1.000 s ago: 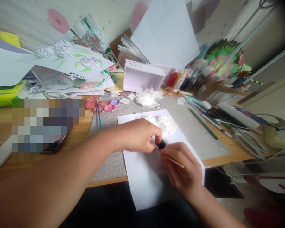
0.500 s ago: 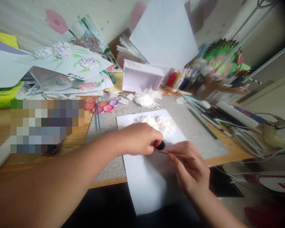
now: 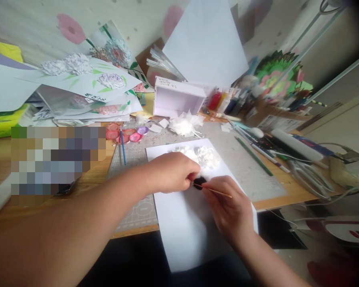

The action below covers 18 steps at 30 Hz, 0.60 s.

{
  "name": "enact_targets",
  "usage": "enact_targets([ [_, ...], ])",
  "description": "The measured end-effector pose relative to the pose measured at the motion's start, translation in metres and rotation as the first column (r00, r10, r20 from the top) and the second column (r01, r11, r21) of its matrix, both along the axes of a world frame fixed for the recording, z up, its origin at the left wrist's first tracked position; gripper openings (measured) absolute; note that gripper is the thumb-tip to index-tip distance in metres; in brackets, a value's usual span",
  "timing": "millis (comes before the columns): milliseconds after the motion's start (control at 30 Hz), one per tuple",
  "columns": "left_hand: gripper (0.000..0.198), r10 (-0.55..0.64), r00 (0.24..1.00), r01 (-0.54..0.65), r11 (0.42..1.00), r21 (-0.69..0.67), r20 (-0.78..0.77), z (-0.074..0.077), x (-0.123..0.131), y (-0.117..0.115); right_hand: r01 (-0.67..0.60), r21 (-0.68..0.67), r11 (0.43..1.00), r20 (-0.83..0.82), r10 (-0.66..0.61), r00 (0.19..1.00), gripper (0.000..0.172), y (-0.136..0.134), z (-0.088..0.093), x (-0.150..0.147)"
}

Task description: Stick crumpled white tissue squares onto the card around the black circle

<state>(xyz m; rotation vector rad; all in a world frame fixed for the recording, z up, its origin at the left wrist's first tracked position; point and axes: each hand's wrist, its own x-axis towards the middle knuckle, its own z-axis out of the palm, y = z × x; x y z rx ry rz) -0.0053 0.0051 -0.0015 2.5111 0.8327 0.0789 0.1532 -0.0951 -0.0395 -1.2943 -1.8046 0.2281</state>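
My right hand (image 3: 233, 207) pinches a thin wooden stick (image 3: 221, 193), its tip at a small dark round piece (image 3: 200, 183). Closed fingers of my left hand (image 3: 179, 173) are at the left edge of that dark piece and seem to hold it; what it is I cannot make out. Both hands are over a white sheet of paper (image 3: 179, 235) that reaches past the table's front edge. Fluffy white paper flowers (image 3: 208, 157) stand on the sheet just beyond my hands, partly hidden by the left one.
Beneath the paper lies a grey cutting mat (image 3: 227, 135). Around it are a blue brush (image 3: 123, 147), small paint dishes (image 3: 136, 137), a pile of white tissue pieces (image 3: 185, 123), a green pencil (image 3: 254, 156) and scissors (image 3: 308, 177). A white box (image 3: 179, 97) stands behind.
My right hand has moved left and slightly up, bringing the stick's tip onto the dark piece. My left hand has shifted slightly left, still closed.
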Motion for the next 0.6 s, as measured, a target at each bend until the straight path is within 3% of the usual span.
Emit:
enact_targets([
  [100, 0.014, 0.015, 1.000, -0.015, 1.000, 0.011, 0.002, 0.004, -0.002, 0.000, -0.018, -0.009, 1.000, -0.052, 0.018, 0.998, 0.013, 0.000, 0.000, 0.001],
  [233, 0.013, 0.093, 0.995, -0.094, 0.995, 0.029, 0.033, 0.014, -0.008, 0.001, -0.005, 0.026, 1.000, -0.323, 0.013, 0.946, 0.011, 0.003, 0.002, 0.013],
  [400, 0.013, 0.243, 0.955, -0.271, 0.948, 0.164, 0.170, 0.020, -0.013, 0.005, 0.161, -0.079, 0.984, -0.547, -0.178, 0.818, 0.010, 0.009, -0.001, 0.044],
  [500, 0.017, 0.097, 0.975, -0.140, 0.967, 0.211, 0.200, 0.022, -0.011, -0.002, 0.197, -0.158, 0.968, -0.633, -0.252, 0.732, 0.017, 0.010, -0.008, 0.057],
  [600, 0.025, -0.089, 0.991, 0.071, 0.984, 0.164, 0.105, 0.023, -0.008, -0.014, 0.207, -0.175, 0.963, -0.628, -0.271, 0.730, 0.017, 0.009, -0.014, 0.059],
])
